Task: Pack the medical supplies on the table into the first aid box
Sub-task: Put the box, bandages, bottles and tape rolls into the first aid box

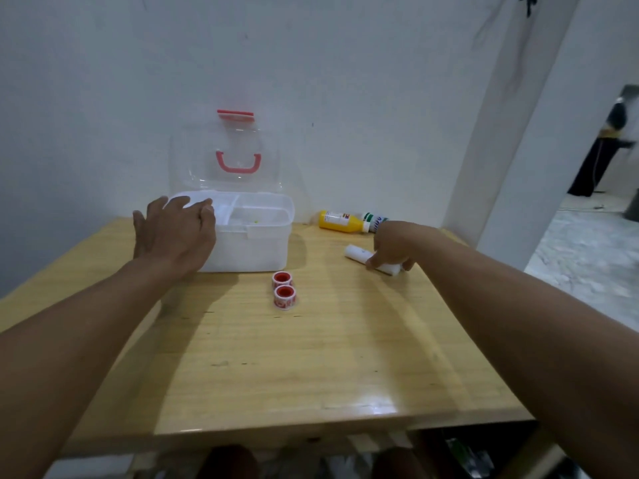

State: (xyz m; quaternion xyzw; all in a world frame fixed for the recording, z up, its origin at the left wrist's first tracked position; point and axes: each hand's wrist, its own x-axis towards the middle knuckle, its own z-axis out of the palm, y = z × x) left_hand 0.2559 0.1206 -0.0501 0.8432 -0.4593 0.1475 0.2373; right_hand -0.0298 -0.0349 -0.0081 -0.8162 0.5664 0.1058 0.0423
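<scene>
A person's left hand [174, 233] rests flat, fingers spread and holding nothing, on the near left corner of an open white first aid box [254, 233] whose clear lid [224, 157] stands upright against the wall. The right hand [394, 247] closes its fingers around a white gauze roll [356, 254] lying on the wooden table [294, 368]. Two red-cored tape rolls [284, 290] sit just before the box; a yellow bottle [340, 221] and a white bottle [375, 221] lie near the wall.
</scene>
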